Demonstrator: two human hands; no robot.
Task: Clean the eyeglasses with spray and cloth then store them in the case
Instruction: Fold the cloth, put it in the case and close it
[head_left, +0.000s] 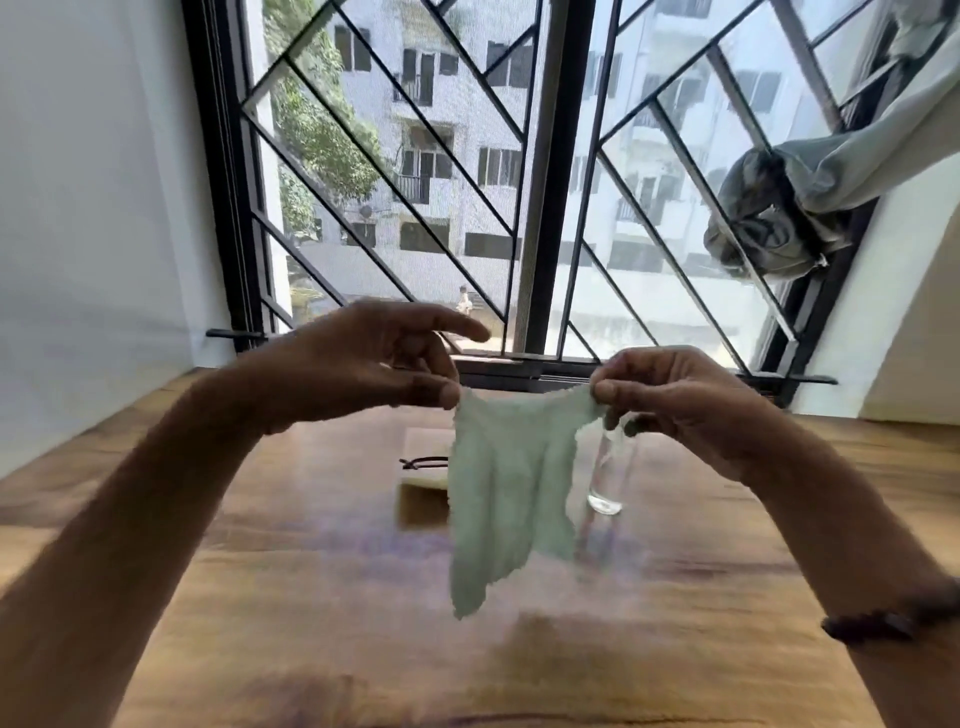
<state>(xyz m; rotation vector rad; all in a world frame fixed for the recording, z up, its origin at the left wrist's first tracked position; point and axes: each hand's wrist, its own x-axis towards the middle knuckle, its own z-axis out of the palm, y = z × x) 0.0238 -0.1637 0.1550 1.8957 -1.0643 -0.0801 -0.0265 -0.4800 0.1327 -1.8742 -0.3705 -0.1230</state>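
Holding the cloth (498, 493) up over the table (260, 571), both hands were busy: the left hand (374, 364) pinched one top corner between thumb and a finger, index stretched out straight, and the right hand (675, 400) pinched the other corner, fingers curled tight. The pale green cloth sagged between them and hung free of the wood. Behind it on the table stood a clear bottle (610, 478), just below the right hand, and a pale case (423, 449) with a dark cord across it, half hidden by the cloth's left edge. A bracelet (872, 623) sat on the right wrist; beyond were a barred window (540, 208) and a knotted curtain (779, 218)
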